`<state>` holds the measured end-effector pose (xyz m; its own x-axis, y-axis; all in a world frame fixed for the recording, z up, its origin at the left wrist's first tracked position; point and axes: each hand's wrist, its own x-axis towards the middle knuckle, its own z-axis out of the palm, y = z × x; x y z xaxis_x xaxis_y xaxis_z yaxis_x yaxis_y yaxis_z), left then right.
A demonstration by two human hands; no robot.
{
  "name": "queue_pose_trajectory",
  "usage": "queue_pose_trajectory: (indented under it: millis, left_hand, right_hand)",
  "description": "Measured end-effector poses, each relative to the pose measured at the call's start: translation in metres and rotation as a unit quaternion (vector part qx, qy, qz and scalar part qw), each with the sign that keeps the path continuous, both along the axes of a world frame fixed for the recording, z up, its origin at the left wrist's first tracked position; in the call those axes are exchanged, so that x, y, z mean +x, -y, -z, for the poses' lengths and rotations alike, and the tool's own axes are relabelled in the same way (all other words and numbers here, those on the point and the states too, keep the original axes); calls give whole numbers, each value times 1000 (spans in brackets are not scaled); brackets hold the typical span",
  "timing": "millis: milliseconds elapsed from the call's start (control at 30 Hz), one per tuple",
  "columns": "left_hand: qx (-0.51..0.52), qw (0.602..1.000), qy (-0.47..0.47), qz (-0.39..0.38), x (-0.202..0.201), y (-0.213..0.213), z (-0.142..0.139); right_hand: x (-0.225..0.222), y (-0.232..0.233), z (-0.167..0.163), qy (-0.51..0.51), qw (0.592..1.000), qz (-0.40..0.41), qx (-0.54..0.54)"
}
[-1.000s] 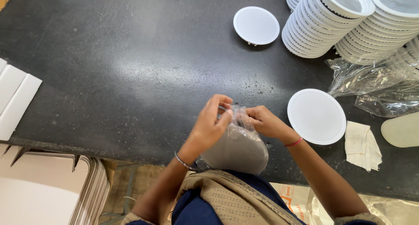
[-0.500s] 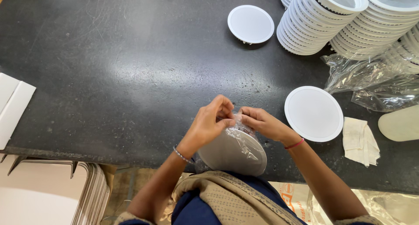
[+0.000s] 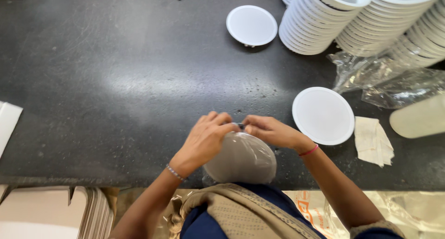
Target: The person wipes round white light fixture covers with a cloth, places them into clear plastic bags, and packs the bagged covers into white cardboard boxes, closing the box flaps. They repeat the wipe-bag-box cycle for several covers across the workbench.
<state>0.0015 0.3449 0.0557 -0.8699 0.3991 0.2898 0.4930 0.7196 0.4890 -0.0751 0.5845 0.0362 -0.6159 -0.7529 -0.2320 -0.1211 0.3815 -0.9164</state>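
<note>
Now the left hand (image 3: 204, 139) and the right hand (image 3: 269, 130) both pinch the top of the clear bag around the round white disc (image 3: 241, 158), which sits lower than before, at the near edge of the black table (image 3: 116, 81).

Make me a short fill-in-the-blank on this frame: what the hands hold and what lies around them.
1. Both hands, the left hand and the right hand, grip a round disc wrapped in clear ____.
2. The wrapped disc is held over the near edge of a ____ table.
3. Beside the right hand lies a single flat white disc, and right of that a folded white ____.
4. At the far right, white discs stand in tall ____.

Missing words: plastic; black; cloth; stacks
</note>
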Motion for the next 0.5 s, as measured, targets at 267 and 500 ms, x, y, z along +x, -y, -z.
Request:
queue_pose_trajectory:
  millis: [267,500]
  left_hand:
    - [147,975,-95,-137,7,11,-1]
    - [228,949,7,-218,19,7,25]
  right_hand:
    - [-28,15,81,21,979,197,-56]
    - [-34,84,137,246,913,226,-232]
